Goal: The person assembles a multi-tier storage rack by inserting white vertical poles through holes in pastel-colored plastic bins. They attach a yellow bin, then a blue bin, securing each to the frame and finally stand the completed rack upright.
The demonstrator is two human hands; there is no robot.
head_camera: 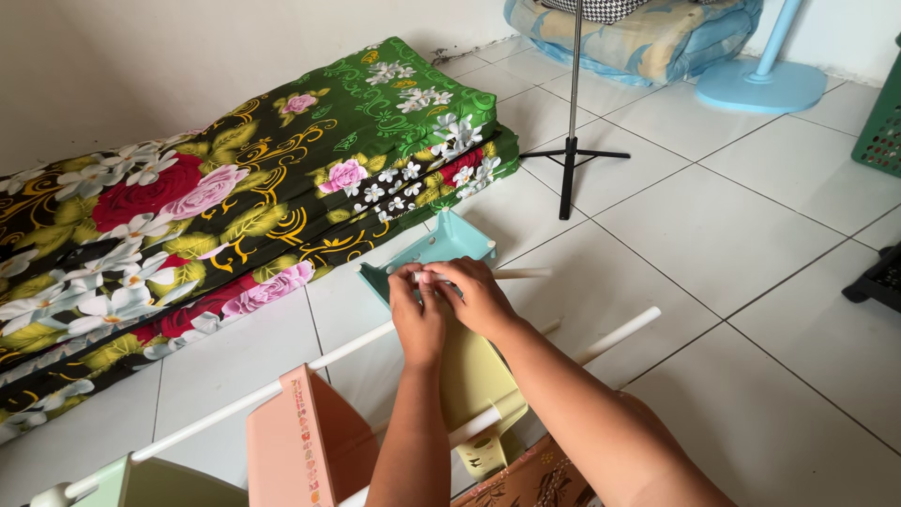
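My left hand (pixel 418 314) and my right hand (pixel 474 293) meet over a thin white rod (pixel 526 273), both pinching it where it enters a teal plastic shelf panel (pixel 441 246). Just below my hands stands a pale yellow-green panel (pixel 474 385), partly hidden by my forearms. A pink panel (pixel 305 441) and a light green panel (pixel 155 483) sit on a long white rod (pixel 244 402) lower left. Another white rod (pixel 619 334) sticks out to the right.
A folded floral mattress (pixel 235 197) lies against the wall on the left. A black tripod stand (pixel 571 150) stands on the tiled floor behind. A blue fan base (pixel 760 84), bedding (pixel 648 38), and a green basket (pixel 882 122) are at the back right.
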